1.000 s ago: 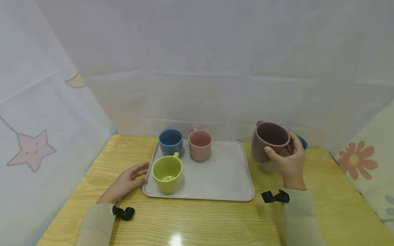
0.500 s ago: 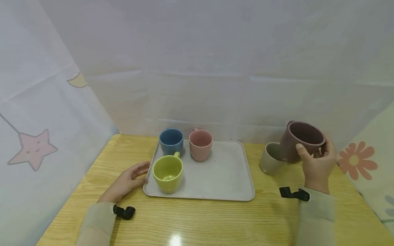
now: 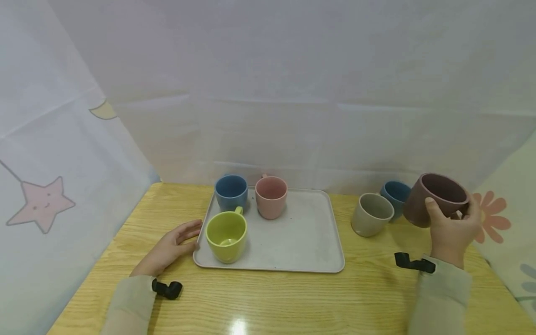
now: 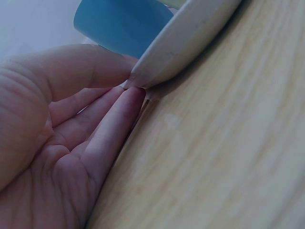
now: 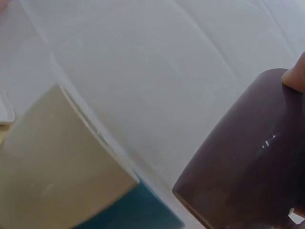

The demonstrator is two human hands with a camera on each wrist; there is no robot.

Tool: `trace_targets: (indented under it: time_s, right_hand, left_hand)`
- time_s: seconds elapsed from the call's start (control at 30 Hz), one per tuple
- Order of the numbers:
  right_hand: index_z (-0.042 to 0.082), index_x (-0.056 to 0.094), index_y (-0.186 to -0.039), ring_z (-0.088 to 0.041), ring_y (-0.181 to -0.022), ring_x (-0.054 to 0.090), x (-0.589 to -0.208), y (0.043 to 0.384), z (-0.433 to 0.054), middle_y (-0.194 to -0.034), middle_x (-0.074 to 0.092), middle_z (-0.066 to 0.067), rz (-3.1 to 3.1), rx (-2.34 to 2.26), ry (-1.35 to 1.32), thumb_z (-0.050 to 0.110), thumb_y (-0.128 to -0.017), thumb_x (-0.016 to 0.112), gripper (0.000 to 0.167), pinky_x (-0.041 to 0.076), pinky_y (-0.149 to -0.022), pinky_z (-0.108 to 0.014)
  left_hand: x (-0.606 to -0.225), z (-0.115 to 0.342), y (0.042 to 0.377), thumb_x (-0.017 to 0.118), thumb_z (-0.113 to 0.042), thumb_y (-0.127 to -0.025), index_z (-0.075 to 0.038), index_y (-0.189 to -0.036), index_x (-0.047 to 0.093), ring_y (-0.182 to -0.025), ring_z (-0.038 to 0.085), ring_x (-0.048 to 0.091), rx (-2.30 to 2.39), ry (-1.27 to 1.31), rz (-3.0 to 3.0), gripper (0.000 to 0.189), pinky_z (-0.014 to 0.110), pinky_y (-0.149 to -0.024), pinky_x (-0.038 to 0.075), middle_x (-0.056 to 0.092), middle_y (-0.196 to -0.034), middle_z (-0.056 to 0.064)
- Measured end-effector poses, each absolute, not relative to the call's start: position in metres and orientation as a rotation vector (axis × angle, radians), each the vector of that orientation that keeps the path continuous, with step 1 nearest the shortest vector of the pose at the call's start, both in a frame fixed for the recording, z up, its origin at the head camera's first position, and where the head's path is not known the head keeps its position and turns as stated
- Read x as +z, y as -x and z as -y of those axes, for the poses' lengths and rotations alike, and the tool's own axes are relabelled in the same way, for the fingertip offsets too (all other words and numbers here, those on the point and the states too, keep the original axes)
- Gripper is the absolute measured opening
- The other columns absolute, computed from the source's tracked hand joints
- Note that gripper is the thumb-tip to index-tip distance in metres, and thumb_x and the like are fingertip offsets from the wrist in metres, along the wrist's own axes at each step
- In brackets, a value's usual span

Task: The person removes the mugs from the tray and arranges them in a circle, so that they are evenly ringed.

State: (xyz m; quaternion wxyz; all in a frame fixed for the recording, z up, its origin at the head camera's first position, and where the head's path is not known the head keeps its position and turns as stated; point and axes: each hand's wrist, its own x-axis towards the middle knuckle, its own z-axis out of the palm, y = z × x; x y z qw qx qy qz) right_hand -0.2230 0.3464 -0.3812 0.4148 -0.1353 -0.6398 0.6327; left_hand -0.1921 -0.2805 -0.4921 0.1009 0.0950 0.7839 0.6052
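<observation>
Loosely extended left hand [image 3: 170,248] touching pale tray [image 3: 293,244], right hand [image 3: 454,232] gripping purple mug [image 3: 420,205]

left hand [image 3: 169,250]: low, fingers [image 3: 190,225] loosely extended | right hand [image 3: 454,232]: aloft, gripping, thumb [image 3: 434,210] nearly straight

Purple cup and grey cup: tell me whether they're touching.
Apart. The right wrist view shows it: white backdrop is visible in the gap between the side of the purple cup and the grey cup.
</observation>
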Motion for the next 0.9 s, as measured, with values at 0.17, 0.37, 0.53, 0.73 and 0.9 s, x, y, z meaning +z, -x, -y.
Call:
trace_targets:
  time_s: [0.17,0.37,0.53,0.73,0.9]
  right_hand:
    - [0.019,0.056,-0.145,-0.01,-0.112,0.053,-0.391,0.224,-0.359,-0.13,0.053,0.003,1.582,1.689,0.467,0.012,-0.079,0.088,0.073,0.047,-0.103,-0.025]
    - [0.02,0.052,-0.148,-0.009,-0.117,0.051,-0.408,0.229,-0.373,-0.136,0.053,0.003,1.582,1.692,0.58,0.015,-0.08,0.087,0.077,0.044,-0.107,-0.027]
    - [0.021,0.056,-0.145,-0.007,-0.116,0.051,-0.419,0.23,-0.382,-0.134,0.054,0.005,1.616,1.642,0.638,0.018,-0.08,0.088,0.072,0.042,-0.107,-0.026]
    - [0.024,0.054,-0.146,-0.005,-0.117,0.05,-0.433,0.232,-0.391,-0.135,0.054,0.007,1.688,1.634,0.728,0.022,-0.079,0.088,0.075,0.042,-0.109,-0.027]
    - [0.023,0.053,-0.148,-0.013,-0.127,0.05,-0.448,0.238,-0.397,-0.137,0.054,0.006,1.8,1.521,0.764,0.028,-0.08,0.087,0.076,0.04,-0.11,-0.026]
  left_hand:
    - [-0.492,0.281,0.192,0.072,-0.015,-0.096,-0.001,-0.158,0.03,-0.145,0.041,0.032,1.793,-0.27,-2.308,0.076,0.015,-0.098,0.044,0.033,-0.161,0.022]
    - [-0.493,0.281,0.193,0.072,-0.015,-0.096,-0.002,-0.158,0.03,-0.145,0.041,0.032,1.794,-0.268,-2.305,0.076,0.015,-0.097,0.045,0.032,-0.161,0.021]
    - [-0.491,0.281,0.193,0.072,-0.015,-0.096,-0.002,-0.158,0.03,-0.145,0.041,0.032,1.798,-0.27,-2.309,0.076,0.015,-0.098,0.045,0.032,-0.161,0.021]
    - [-0.49,0.28,0.192,0.072,-0.013,-0.096,0.0,-0.158,0.03,-0.145,0.044,0.032,1.801,-0.289,-2.312,0.076,0.015,-0.097,0.045,0.032,-0.161,0.024]
    - [-0.491,0.28,0.193,0.073,-0.015,-0.095,-0.002,-0.158,0.031,-0.145,0.04,0.033,1.79,-0.256,-2.31,0.076,0.015,-0.097,0.045,0.032,-0.162,0.02]
